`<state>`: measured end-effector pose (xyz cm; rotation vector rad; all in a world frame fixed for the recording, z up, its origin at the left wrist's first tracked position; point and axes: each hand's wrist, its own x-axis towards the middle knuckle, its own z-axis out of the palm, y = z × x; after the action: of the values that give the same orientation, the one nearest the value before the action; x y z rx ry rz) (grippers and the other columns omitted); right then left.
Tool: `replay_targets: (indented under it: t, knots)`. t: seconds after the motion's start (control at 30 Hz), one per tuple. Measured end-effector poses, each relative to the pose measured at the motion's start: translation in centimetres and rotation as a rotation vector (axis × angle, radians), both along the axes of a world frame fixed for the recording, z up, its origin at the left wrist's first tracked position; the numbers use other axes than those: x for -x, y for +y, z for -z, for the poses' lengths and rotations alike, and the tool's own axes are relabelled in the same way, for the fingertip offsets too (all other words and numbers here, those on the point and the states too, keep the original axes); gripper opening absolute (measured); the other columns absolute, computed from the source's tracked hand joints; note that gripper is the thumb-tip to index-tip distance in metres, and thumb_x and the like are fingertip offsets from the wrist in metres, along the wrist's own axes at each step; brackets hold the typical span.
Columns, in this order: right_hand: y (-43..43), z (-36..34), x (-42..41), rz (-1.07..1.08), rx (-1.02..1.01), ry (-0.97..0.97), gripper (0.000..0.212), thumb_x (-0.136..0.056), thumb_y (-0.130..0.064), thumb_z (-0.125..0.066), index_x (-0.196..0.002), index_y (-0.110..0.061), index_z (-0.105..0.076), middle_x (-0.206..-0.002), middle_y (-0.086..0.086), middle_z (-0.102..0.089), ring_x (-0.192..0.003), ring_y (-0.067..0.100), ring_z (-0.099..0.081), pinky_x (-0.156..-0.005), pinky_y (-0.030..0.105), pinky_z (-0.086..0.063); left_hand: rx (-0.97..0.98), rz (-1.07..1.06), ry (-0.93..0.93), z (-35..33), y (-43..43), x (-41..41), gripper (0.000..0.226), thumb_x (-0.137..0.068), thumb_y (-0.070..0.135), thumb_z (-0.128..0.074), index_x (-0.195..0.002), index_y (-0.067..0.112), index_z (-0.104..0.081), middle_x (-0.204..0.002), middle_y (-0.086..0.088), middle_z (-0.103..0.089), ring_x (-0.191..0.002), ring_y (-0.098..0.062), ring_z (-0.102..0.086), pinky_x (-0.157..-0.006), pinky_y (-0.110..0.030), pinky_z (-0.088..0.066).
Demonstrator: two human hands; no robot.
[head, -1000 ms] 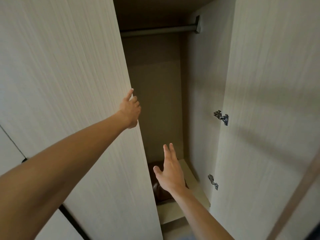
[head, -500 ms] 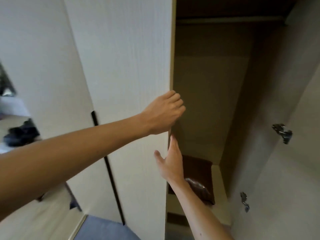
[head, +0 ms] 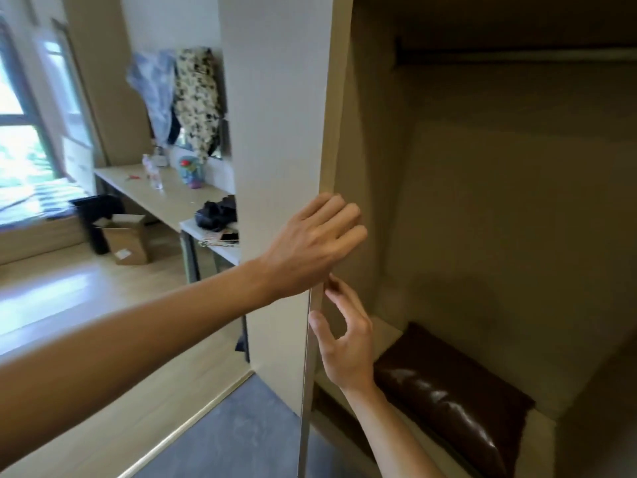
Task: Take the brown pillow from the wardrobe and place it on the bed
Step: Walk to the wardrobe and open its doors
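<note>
A shiny brown leather pillow (head: 451,391) lies on a low pale shelf (head: 541,426) inside the open wardrobe, at the lower right. My left hand (head: 310,243) has its fingers curled round the edge of the pale wardrobe door (head: 282,132), which stands swung out to the left. Just below it, my right hand (head: 344,339) is open, its fingertips against the inside of the same door edge. The right hand is left of and above the pillow and does not touch it. The bed is out of view.
A hanging rail (head: 517,56) runs across the wardrobe top. Left of the door: a long desk (head: 165,194) with small items and a dark bundle, a cardboard box (head: 127,239) on the wood floor, a window, clothes hanging on the wall. A blue-grey rug (head: 241,439) lies below.
The door has swung further open to the left, and the room behind it is now in view. The pillow shows more fully. My right hand has moved up to the door edge.
</note>
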<state>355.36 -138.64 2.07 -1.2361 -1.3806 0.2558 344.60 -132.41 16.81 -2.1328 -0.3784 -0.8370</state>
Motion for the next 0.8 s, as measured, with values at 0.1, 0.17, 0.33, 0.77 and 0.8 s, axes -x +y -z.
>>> replay_targets:
  t: [0.1, 0.17, 0.33, 0.77, 0.8]
  knots:
    - [1.6, -0.6, 2.0, -0.102, 0.020, -0.043, 0.052, -0.094, -0.050, -0.063, -0.134, -0.018, -0.070, -0.148, -0.006, -0.062, -0.136, -0.009, -0.048, -0.108, 0.002, -0.034, 0.074, -0.107, -0.159, -0.5, 0.5, 3.2, 0.053, -0.076, -0.010, -0.065, -0.127, 0.004, -0.071, -0.140, -0.028, -0.062, -0.136, -0.039, -0.039, -0.119, -0.055, -0.032]
    - [2.9, -1.1, 3.7, -0.185, 0.027, -0.063, 0.058, -0.093, -0.050, -0.064, -0.141, -0.019, -0.065, -0.152, -0.008, -0.058, -0.139, -0.008, -0.046, -0.111, 0.006, -0.034, 0.178, -0.168, -0.256, -1.3, 0.7, 5.1, 0.078, -0.071, -0.017, -0.069, -0.146, 0.003, -0.058, -0.158, -0.033, -0.038, -0.150, -0.044, -0.019, -0.124, -0.061, -0.025]
    - [6.1, -1.7, 7.6, -0.334, 0.060, -0.123, 0.067, -0.095, -0.040, -0.070, -0.156, -0.028, -0.046, -0.166, -0.008, -0.040, -0.151, 0.003, -0.035, -0.120, 0.026, -0.034, 0.412, -0.118, -0.525, -2.7, 1.6, 8.3, 0.095, -0.073, -0.021, -0.063, -0.158, -0.009, -0.023, -0.164, -0.043, 0.005, -0.154, -0.058, 0.007, -0.129, -0.026, 0.005]
    - [17.7, -3.4, 16.7, -0.415, 0.156, -0.528, 0.088, -0.095, -0.052, -0.060, -0.167, -0.036, -0.013, -0.175, -0.011, 0.017, -0.163, 0.017, 0.004, -0.130, 0.054, -0.020, 0.750, -0.207, -0.824, -6.3, 11.0, 17.4, 0.097, -0.087, 0.006, -0.068, -0.166, 0.013, -0.012, -0.175, -0.012, -0.008, -0.161, -0.029, -0.010, -0.126, -0.057, -0.023]
    - [18.5, -3.3, 17.2, -0.407, 0.161, -0.550, 0.089, -0.095, -0.051, -0.061, -0.167, -0.036, -0.010, -0.174, -0.011, 0.021, -0.163, 0.018, 0.005, -0.130, 0.054, -0.019, 0.765, -0.200, -0.820, -6.4, 11.8, 18.1, 0.095, -0.087, 0.004, -0.067, -0.166, 0.014, -0.014, -0.174, -0.012, -0.009, -0.161, -0.030, -0.011, -0.126, -0.056, -0.025]
